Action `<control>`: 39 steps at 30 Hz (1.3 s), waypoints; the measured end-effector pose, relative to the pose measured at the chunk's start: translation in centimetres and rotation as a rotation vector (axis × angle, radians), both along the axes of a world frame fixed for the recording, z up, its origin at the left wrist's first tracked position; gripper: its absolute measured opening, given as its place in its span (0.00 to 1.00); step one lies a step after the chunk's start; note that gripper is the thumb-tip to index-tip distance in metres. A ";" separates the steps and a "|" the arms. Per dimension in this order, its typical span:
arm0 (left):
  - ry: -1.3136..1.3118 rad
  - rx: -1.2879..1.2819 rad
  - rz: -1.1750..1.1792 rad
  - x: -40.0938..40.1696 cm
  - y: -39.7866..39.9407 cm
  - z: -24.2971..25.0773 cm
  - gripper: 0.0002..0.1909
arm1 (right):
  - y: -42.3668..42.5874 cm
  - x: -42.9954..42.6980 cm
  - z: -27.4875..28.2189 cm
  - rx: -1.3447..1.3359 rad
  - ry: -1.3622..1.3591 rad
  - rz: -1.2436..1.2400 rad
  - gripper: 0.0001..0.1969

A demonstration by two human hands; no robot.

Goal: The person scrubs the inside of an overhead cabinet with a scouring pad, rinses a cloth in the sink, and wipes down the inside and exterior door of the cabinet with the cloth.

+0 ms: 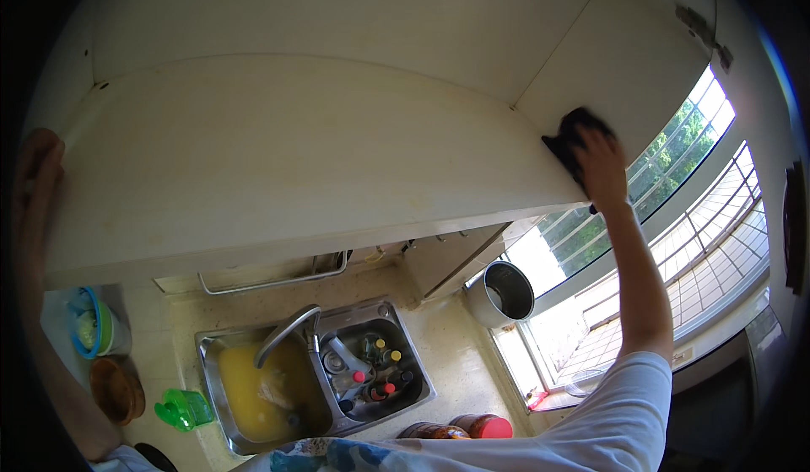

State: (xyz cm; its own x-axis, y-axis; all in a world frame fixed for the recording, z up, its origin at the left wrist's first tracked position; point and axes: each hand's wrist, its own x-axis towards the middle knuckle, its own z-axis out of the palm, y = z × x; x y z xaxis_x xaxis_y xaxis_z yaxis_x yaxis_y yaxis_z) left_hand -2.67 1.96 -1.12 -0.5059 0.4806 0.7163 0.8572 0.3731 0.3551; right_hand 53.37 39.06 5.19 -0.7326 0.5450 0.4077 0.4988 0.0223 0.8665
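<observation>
My right hand (600,162) presses a dark cloth (573,136) against the inner right side wall of a white wall cabinet, near the corner with its bottom shelf (316,149). The hand looks slightly blurred. At the far left, my left hand (44,162) rests by the cabinet's left edge with its fingers bent; whether it grips the edge is hard to see. No items stand on the part of the shelf in view.
Below lies a double steel sink (338,431) with yellowish water in the left basin and several bottles in the right. A metal pot (481,301) stands by the barred window. A green container (183,409), brown bowl (120,390) and jars (490,426) sit on the counter.
</observation>
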 end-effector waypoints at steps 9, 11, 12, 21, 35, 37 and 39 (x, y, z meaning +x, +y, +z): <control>-0.010 -0.142 0.095 2.5 -0.9 0.9 0.13 | 7.2 -6.7 2.0 -0.038 0.126 0.122 0.33; 0.048 0.011 0.082 2.2 -0.8 0.2 0.12 | 11.1 -8.6 0.3 -0.022 0.336 -0.015 0.33; -0.017 0.042 0.033 1.8 -1.0 0.2 0.12 | 10.3 -9.5 0.4 -0.155 0.399 0.001 0.32; 0.046 0.144 -0.184 3.9 -0.3 1.5 0.03 | 9.8 -15.1 1.3 -0.842 1.285 -0.108 0.33; -0.015 0.151 -0.287 4.2 -0.5 1.9 0.04 | -2.4 -35.9 2.7 -0.080 0.191 0.909 0.29; -0.028 0.146 -0.272 4.2 -0.6 1.9 0.04 | -0.9 -34.1 4.0 -0.055 0.317 0.868 0.30; -0.058 0.175 -0.285 4.4 -0.3 1.9 0.04 | 2.3 -31.0 5.4 -0.004 0.494 0.853 0.32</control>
State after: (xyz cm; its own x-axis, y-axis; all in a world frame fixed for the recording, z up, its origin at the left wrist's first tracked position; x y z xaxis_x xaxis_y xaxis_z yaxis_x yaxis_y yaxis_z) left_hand 1.75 1.65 0.74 -0.4112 0.4807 0.7745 0.8948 0.0506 0.4436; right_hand 22.37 41.37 10.62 -0.6287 -0.0848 0.7730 0.6203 0.5448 0.5643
